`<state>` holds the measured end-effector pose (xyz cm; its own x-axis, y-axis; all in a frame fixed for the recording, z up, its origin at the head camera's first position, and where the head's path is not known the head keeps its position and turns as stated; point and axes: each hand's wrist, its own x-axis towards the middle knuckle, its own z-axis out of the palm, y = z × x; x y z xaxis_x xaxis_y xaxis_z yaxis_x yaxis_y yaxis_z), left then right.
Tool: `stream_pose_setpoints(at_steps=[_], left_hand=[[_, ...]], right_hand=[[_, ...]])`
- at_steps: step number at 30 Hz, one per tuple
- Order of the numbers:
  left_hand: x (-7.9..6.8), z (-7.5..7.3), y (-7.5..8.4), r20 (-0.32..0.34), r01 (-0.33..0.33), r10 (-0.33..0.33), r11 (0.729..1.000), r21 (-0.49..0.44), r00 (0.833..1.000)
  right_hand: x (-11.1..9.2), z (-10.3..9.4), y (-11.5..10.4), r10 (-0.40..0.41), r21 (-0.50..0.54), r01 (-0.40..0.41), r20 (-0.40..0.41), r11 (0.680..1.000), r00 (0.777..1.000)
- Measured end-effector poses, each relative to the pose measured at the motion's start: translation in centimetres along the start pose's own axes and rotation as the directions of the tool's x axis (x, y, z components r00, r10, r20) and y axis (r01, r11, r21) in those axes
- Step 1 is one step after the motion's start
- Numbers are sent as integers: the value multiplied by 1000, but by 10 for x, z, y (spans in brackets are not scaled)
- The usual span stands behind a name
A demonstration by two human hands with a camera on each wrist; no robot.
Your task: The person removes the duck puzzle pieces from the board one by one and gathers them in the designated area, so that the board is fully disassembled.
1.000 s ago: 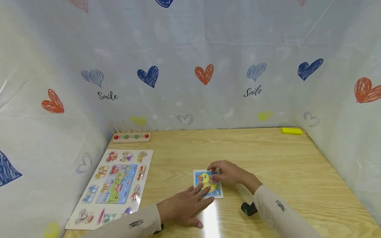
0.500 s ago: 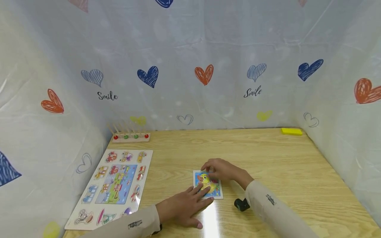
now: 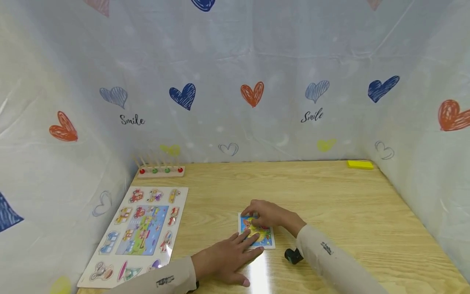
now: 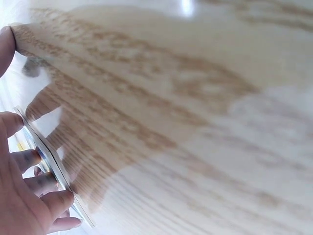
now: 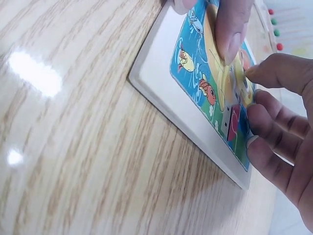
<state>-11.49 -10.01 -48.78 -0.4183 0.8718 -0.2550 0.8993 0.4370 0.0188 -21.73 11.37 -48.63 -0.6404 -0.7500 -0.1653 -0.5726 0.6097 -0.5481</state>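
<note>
A small square picture puzzle [image 3: 269, 241] with a yellow duck [image 5: 218, 81] on blue lies flat on the table. My left hand [image 3: 231, 258] rests across its near side with fingers spread, and the thumb reaches off to the table. In the left wrist view those fingers [image 4: 57, 199] lie along the board's edge. At the far side, my right hand [image 3: 269, 214] leans over the puzzle, fingers bent. Its thumb [image 5: 279, 73] touches the duck's head, while the other fingertips meet the picture near the border. In the head view this hand hides much of the head.
A large white vehicle puzzle board [image 3: 176, 228] lies at the left. Behind it stands a wooden peg rack [image 3: 161, 173] with red and green beads. A yellow block [image 3: 360, 164] sits at the back right corner. Printed curtains [image 3: 220, 130] enclose the table.
My right hand has slid left across the puzzle's upper part, from its right side to over the duck's head. The left hand and the puzzle have hardly moved.
</note>
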Motion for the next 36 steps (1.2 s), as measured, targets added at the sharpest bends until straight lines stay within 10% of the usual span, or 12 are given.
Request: stream_pose_setpoints(at_steps=[36], left_hand=[[0,3,0,-22,-13,12,999,-31,1000]], right_hand=[[-1,6,-6,62,-58,-63,-18,996,998]])
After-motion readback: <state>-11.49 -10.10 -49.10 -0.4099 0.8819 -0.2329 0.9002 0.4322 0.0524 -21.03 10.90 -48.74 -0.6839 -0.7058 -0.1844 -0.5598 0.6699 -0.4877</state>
